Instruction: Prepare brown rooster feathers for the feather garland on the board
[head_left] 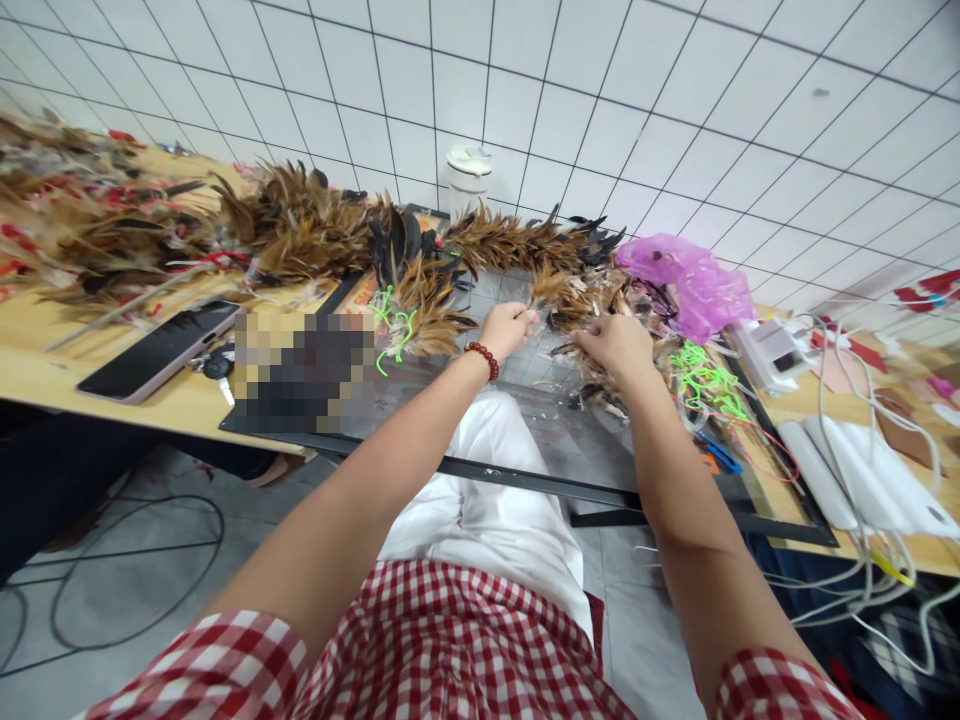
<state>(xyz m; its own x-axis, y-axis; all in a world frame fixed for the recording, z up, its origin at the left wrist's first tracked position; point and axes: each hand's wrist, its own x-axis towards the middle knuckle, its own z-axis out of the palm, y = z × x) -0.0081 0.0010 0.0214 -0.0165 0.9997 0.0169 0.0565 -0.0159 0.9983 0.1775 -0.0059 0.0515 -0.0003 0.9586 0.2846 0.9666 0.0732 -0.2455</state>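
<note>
Left hand (pixel 510 328) is beside brown feathers (pixel 591 300), right hand (pixel 619 348) over them.

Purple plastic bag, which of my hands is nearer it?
Right: your right hand is left of the purple plastic bag, slightly nearer you; your left hand is farther left.

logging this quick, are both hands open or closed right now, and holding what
Left hand: closed; whether it holds anything cannot be told.
Right hand: closed, at the feathers; hold unclear.
</note>
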